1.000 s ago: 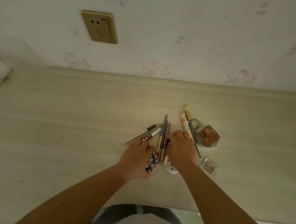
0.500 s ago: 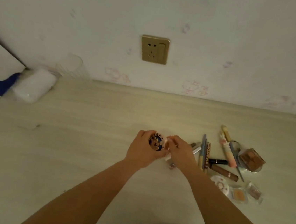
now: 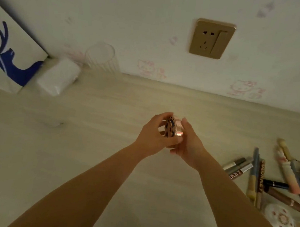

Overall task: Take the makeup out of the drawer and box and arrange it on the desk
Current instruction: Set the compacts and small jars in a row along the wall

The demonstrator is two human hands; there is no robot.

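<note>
— What do you see behind the hands?

— Pale wall with faint pink cat drawings; a gold socket (image 3: 212, 39) sits high on it; below runs a light wood table (image 3: 67, 151); at the far left stands a white bag with a blue deer (image 3: 7, 56); a white tissue pack (image 3: 58, 77) lies just beside it; a clear glass (image 3: 100, 57) stands by the wall near the pack.

— Where is the makeup?

— One piece is up in the air over the middle of the table; it is a small round case (image 3: 173, 128) with a blue and brown spotted lid and a shiny pink rim; it is tipped on its edge; the left hand (image 3: 155, 136) and the right hand (image 3: 188, 145) both hold it; the fingers (image 3: 163, 115) of the left hand curl round it and press on it; the right hand's fingers are closed on its other side.

— And the rest?

— At the right lies a heap of pens and tubes (image 3: 260, 178), some crossing each other; a pink and cream stick (image 3: 287, 172) lies just past them; a white round compact (image 3: 278, 218) rests near the front edge, touching the heap; all of that is well apart from the hands.
</note>
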